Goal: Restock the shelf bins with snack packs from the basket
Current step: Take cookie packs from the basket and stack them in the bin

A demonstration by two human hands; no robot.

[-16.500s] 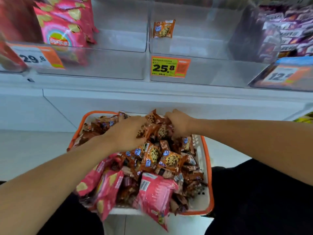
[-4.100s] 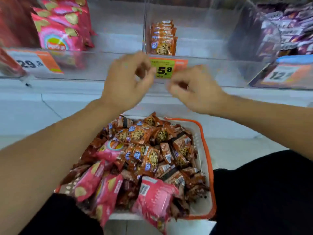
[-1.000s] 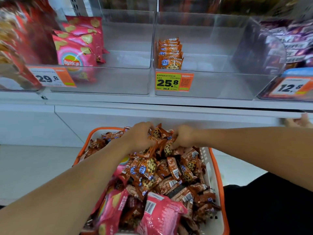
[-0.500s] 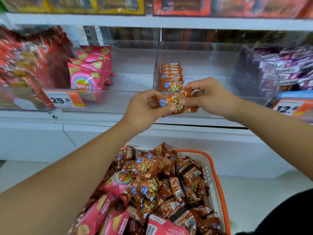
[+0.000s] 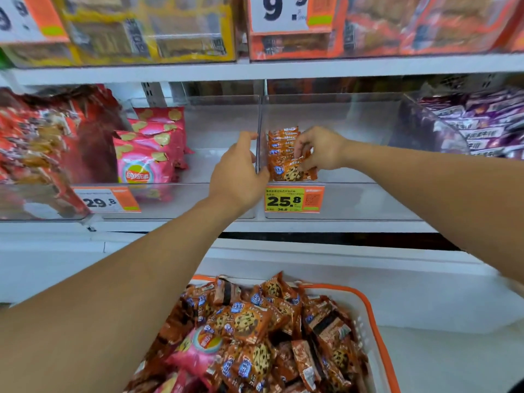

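A row of orange chocolate-chip cookie packs [image 5: 283, 148] stands at the left end of a clear shelf bin [image 5: 354, 199] marked 25.8. My right hand [image 5: 320, 148] reaches into that bin and pinches the front cookie pack [image 5: 292, 173] at the head of the row. My left hand [image 5: 241, 171] rests against the clear divider [image 5: 258, 137] beside the row, fingers relaxed and holding nothing. Below, the orange-rimmed white basket [image 5: 368, 313] is heaped with more cookie packs [image 5: 249, 321] and a few pink chip bags [image 5: 198, 350].
The neighbouring left bin [image 5: 198, 199] holds pink chip bags [image 5: 147, 154] above a 29.8 tag. Red snack bags [image 5: 37, 148] fill the far left, purple packs [image 5: 482, 123] the right bin. An upper shelf [image 5: 255, 69] with boxed goods overhangs the bins.
Both hands moved up from in front of the bin into it. The cookie pack held between them now sits at the front of the row, and my left hand has let go of it.
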